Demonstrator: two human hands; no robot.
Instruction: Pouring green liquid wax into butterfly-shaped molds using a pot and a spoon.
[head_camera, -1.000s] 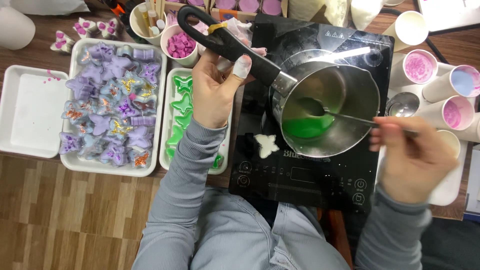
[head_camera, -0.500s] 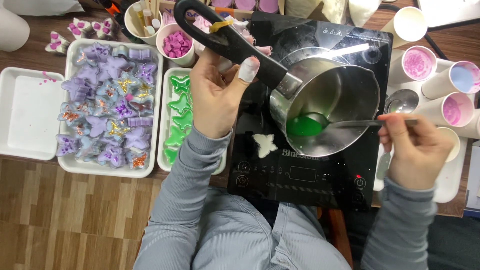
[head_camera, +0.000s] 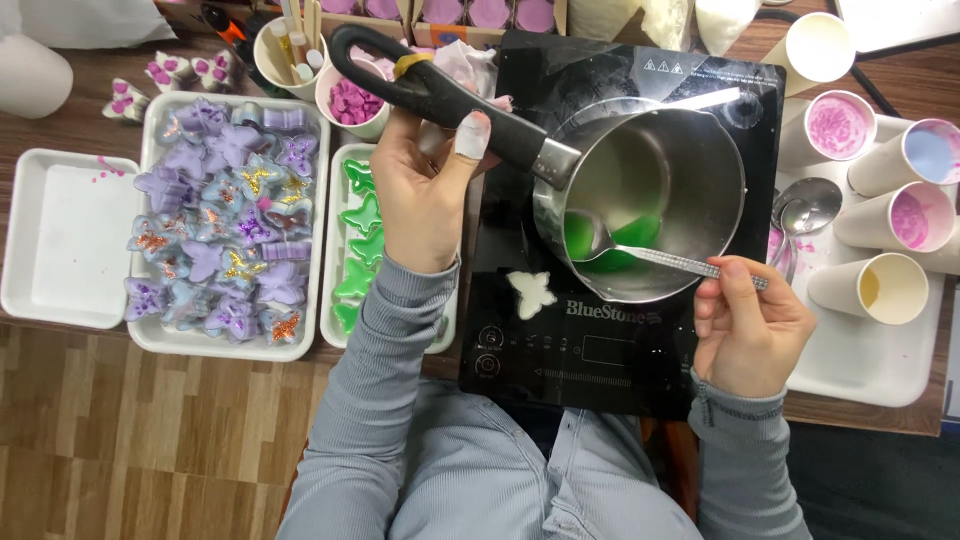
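Note:
My left hand (head_camera: 420, 195) grips the black handle of a steel saucepan (head_camera: 690, 175), which is tilted over a black induction cooktop (head_camera: 600, 345). Green liquid (head_camera: 615, 240) pools at the pan's lower left side. A metal spoon (head_camera: 655, 258) is held in my right hand (head_camera: 750, 330), with its bowl dipped in the green liquid. A white butterfly shape (head_camera: 531, 293) lies on the cooktop just below the pan.
A white tray of green butterfly shapes (head_camera: 360, 240) sits under my left forearm. Left of it are a tray of purple glittered butterflies (head_camera: 225, 230) and a bare white tray (head_camera: 60, 240). Paper cups with pink, blue and yellow residue (head_camera: 905, 220) stand at the right.
My right hand moved left and down, closer to the pan, swinging the spoon to the pan's left side. The green liquid spread along the lower wall. The pan shifted slightly.

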